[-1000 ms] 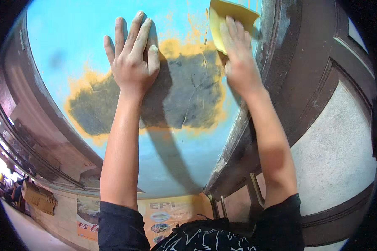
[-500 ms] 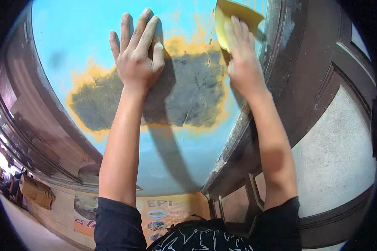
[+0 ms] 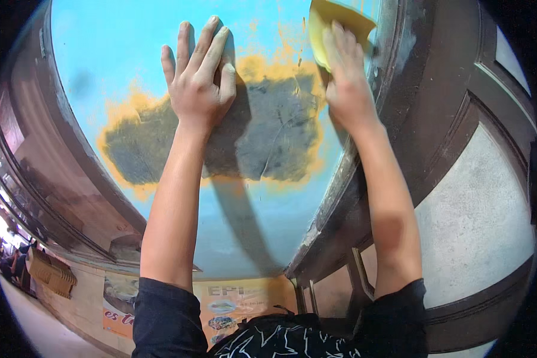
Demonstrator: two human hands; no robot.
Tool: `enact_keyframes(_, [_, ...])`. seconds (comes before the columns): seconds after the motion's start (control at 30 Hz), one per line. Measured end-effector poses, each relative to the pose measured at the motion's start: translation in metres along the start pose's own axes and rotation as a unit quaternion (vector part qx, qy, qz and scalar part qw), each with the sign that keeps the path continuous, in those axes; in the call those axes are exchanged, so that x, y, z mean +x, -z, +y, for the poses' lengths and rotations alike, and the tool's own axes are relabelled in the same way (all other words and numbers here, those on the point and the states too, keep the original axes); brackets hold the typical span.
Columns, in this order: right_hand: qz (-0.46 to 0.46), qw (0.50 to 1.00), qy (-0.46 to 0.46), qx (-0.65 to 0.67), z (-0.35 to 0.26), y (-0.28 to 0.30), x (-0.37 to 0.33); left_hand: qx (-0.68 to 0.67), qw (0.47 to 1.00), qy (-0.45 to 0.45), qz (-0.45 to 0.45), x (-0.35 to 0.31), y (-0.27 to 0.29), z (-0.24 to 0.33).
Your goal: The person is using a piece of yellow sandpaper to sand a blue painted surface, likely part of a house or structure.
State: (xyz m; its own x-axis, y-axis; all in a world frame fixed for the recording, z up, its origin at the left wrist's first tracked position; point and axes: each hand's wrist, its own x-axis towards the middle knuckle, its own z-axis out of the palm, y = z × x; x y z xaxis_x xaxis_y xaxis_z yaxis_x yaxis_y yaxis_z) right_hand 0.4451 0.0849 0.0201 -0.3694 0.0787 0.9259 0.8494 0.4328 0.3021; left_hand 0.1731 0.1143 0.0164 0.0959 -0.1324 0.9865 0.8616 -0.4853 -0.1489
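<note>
In front of me is a glossy light-blue surface (image 3: 238, 224) with a large dark grey patch (image 3: 280, 128) ringed in worn orange. My left hand (image 3: 201, 92) lies flat against it, fingers spread, over the upper middle of the patch. It holds nothing. At the upper right, my right hand (image 3: 349, 83) presses a yellow sheet of sandpaper (image 3: 319, 21) on the blue surface, beside its right edge. The sheet's upper part sticks out past the fingertips, and its right corner curls up. My fingers and palm hide the rest of it.
A dark, scuffed wooden frame (image 3: 334, 194) borders the blue surface on the right, with a pale-panelled dark door (image 3: 477, 227) beyond it. Another dark frame (image 3: 83, 137) runs along the left. Low down are an orange poster (image 3: 244, 298) and a brown slatted object (image 3: 51, 273).
The view has shifted slightly. My right hand and the sandpaper have moved only a little, and my left hand stays in its place on the blue surface.
</note>
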Motion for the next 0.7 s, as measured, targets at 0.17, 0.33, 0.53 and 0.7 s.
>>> enact_keyframes(0.17, [-0.003, 1.000, -0.027, -0.004, 0.013, 0.001, -0.023, -0.019, 1.000, -0.001, -0.006, -0.004, -0.015, 0.013])
enact_keyframes(0.33, [-0.040, 0.998, -0.041, -0.015, -0.005, -0.001, -0.070, -0.023, 1.000, 0.001, 0.008, -0.009, -0.021, 0.019])
enact_keyframes(0.53, [-0.006, 0.999, 0.020, -0.026, -0.082, 0.004, 0.026, -0.017, 1.000, 0.003, 0.015, -0.011, 0.058, -0.051])
enact_keyframes(0.7, [0.009, 1.000, -0.008, -0.028, -0.221, -0.007, 0.080, -0.028, 1.000, -0.001, 0.011, 0.000, 0.165, -0.156])
